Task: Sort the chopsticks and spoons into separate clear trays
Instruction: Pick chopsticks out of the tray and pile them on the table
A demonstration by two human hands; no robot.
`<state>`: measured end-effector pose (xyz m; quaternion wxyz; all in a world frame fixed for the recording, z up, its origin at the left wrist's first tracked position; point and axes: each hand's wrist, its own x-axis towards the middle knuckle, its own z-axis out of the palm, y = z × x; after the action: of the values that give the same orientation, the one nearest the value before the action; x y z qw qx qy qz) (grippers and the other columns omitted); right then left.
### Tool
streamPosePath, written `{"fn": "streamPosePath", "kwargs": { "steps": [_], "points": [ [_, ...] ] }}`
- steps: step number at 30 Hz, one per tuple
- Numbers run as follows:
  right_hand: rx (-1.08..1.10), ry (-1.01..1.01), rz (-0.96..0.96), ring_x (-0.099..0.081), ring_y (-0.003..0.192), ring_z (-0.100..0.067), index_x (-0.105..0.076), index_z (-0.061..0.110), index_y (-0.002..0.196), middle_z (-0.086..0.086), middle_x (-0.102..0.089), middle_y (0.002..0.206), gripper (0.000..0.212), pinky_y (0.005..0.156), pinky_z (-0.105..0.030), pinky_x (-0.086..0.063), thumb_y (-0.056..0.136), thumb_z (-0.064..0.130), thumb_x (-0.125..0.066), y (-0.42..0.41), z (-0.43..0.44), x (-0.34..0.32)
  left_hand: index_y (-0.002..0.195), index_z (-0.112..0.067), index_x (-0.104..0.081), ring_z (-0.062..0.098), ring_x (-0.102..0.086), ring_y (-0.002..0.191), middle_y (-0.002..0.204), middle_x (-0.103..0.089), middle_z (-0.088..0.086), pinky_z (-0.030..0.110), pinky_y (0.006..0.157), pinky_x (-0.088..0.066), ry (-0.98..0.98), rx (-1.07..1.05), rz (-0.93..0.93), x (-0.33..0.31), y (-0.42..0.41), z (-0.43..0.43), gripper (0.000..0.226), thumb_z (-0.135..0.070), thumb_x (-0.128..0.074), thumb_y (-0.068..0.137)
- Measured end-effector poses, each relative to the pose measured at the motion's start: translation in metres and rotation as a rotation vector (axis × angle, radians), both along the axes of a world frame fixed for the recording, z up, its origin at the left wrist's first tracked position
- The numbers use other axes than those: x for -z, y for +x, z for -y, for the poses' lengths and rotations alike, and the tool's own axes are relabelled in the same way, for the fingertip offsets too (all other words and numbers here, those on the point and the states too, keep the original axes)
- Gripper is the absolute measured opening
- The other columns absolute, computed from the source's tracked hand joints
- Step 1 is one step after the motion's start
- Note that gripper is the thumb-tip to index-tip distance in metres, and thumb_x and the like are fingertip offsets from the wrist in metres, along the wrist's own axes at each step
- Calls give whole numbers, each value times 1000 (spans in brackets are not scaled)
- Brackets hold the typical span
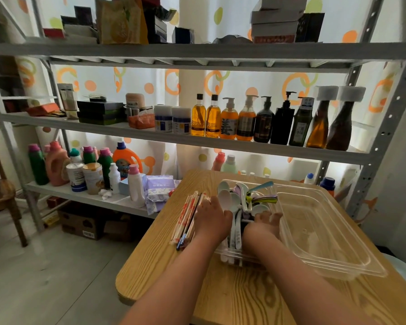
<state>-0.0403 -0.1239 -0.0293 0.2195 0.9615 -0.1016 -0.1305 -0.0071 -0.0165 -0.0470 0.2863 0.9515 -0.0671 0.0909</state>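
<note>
Spoons (241, 200), white, pastel and dark, piled in narrow clear tray (229, 255) at middle of wooden surface (232, 296), some handles sticking up over far rim. Larger clear tray (326, 231) just beside it on the right, rims touching or overlapping, nothing visible inside. Paper-wrapped chopsticks (188, 216) lie in a loose bundle on the surface just left of the spoon tray, outside both trays. Left hand (212, 219) sits between bundle and spoon tray, fingers bent down at the tray's left edge, thumb next to a white spoon; cannot tell if it grips anything. Right hand (264, 228) over the spoon tray's right side, fingers curled down among the spoons; cannot tell what it holds, if anything. Grey metal shelf rack (197, 141) behind, row of pump bottles (244, 120) on the middle shelf.
</note>
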Motion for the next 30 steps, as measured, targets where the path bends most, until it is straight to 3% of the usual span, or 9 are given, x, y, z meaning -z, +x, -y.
{"fn": "streamPosePath", "kwargs": {
  "steps": [7, 16, 20, 30],
  "points": [
    [-27, 152, 113, -7, 138, -37, -21, 29, 147, -13, -18, 151, 66, 109, -57, -3, 88, 47, -47, -9, 3, -4, 131, -6, -39, 31, -46, 118, 130, -47, 17, 40, 95, -41, 37, 10, 14, 1, 1, 0, 48, -38, -40, 95],
    [-18, 371, 202, 1, 142, -33, -31, 28, 143, -11, -12, 154, 64, 112, -56, -1, 86, 45, -55, -30, 2, -34, 130, -8, -40, 29, -50, 113, 126, -51, 15, 40, 91, -44, 20, 15, 30, 1, 2, 0, 48, -38, -43, 94],
    [-44, 366, 223, -5, 141, -33, -33, 32, 143, -10, -18, 153, 64, 112, -56, -6, 85, 49, -55, -35, 1, -48, 131, -9, -40, 30, -50, 113, 127, -51, 16, 41, 92, -44, 14, 10, 28, 1, 3, 0, 48, -39, -43, 93],
    [-70, 300, 268, -12, 138, -33, -46, 23, 132, -9, -26, 149, 58, 107, -50, -17, 82, 50, -59, -57, 2, -70, 127, -7, -41, 31, -52, 110, 123, -52, 17, 41, 90, -45, -52, 15, -12, 1, 5, 0, 46, -38, -43, 93]
  ]
}}
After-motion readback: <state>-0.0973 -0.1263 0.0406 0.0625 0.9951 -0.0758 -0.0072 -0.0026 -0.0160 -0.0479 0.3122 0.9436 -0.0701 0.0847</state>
